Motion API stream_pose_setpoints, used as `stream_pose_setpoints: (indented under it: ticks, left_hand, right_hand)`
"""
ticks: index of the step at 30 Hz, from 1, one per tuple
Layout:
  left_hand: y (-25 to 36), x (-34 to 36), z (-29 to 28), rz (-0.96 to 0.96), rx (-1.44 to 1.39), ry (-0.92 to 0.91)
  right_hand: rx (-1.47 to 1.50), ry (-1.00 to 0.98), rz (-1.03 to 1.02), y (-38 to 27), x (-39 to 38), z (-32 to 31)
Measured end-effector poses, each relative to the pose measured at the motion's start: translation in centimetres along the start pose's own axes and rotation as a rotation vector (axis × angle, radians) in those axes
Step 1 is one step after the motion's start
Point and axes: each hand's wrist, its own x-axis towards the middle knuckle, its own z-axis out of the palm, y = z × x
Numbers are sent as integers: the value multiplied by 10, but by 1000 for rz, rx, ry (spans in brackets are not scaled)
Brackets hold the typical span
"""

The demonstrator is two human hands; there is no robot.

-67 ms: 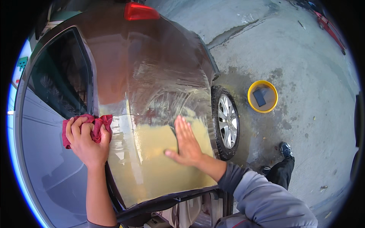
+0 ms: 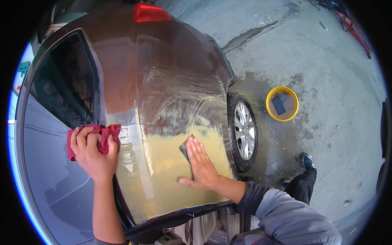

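My left hand (image 2: 92, 153) is closed on a crumpled red cloth (image 2: 110, 134) at the edge of the glossy grey car panel (image 2: 51, 171), below the dark window (image 2: 61, 75). My right hand (image 2: 199, 165) lies flat with fingers stretched out, pressing a dark thin abrasive pad (image 2: 183, 149) against the pale yellow coated section (image 2: 155, 181) of the brown car body (image 2: 163, 61). Above that section the brown paint carries pale, streaky residue (image 2: 179, 106).
A red tail lamp (image 2: 151, 13) tops the car. Its wheel (image 2: 243, 130) is at the right. A yellow bucket (image 2: 282, 88) holding a dark block (image 2: 279, 105) stands on the wet-patched concrete (image 2: 335, 134). My shoe (image 2: 308, 161) and the car's interior (image 2: 202, 226) show low.
My right hand has slid slightly down the coated section, exposing more of the dark pad above and left of its fingers. My left hand is about where it was.
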Motion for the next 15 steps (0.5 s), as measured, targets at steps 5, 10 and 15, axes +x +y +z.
stream_pose_setpoints:
  ticks: [5,10,15]
  left_hand:
    - [-1,-2,-1,20,-17,8]
    - [-1,-2,-1,14,-2,2]
    - [0,-1,-1,23,-9,9]
  right_hand:
    - [-31,103,144,60,39,-17]
    - [-67,84,90,43,26,-18]
    - [-27,88,59,50,49,-38]
